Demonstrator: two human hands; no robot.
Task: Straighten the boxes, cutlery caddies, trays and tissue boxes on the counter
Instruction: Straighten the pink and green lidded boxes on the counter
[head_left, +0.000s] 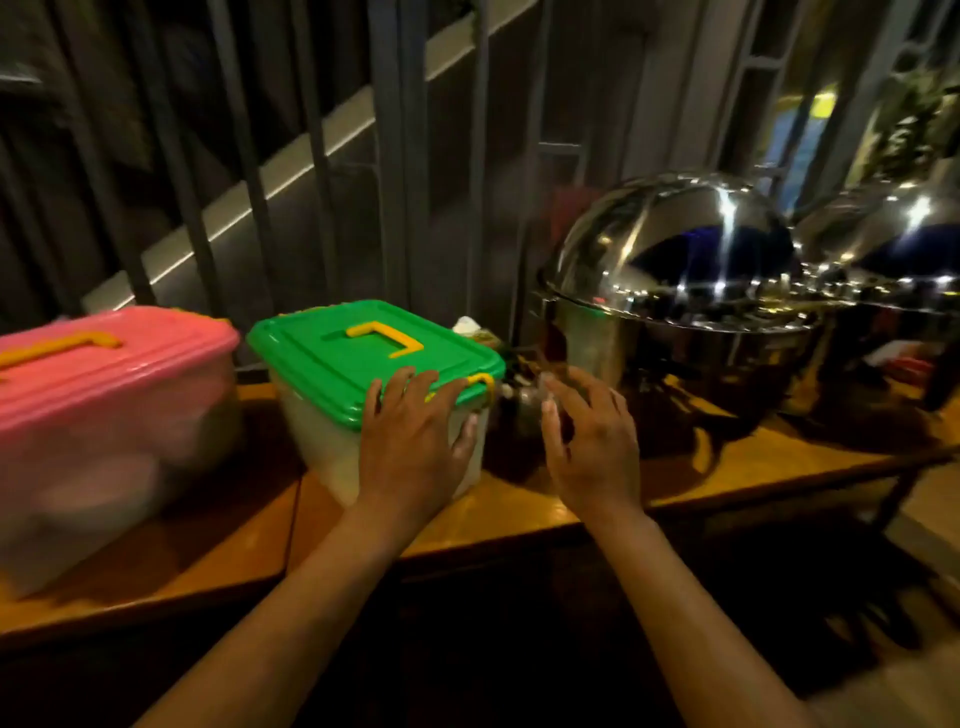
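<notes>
A clear plastic box with a green lid (363, 353) and yellow handle stands on the wooden counter (519, 512). My left hand (415, 436) lies flat against its near right corner, fingers over the lid's edge, thumb on the side wall. My right hand (592, 441) hovers just right of the box with fingers spread, holding nothing. A larger box with a pink lid (104, 353) stands to the left, blurred.
Two shiny steel domed chafing dishes (675, 296) (898, 270) stand on the counter to the right. Small dark items (514, 410) sit between the green box and the nearer dish. Dark metal railings (400, 156) run behind the counter. The counter's front edge is near me.
</notes>
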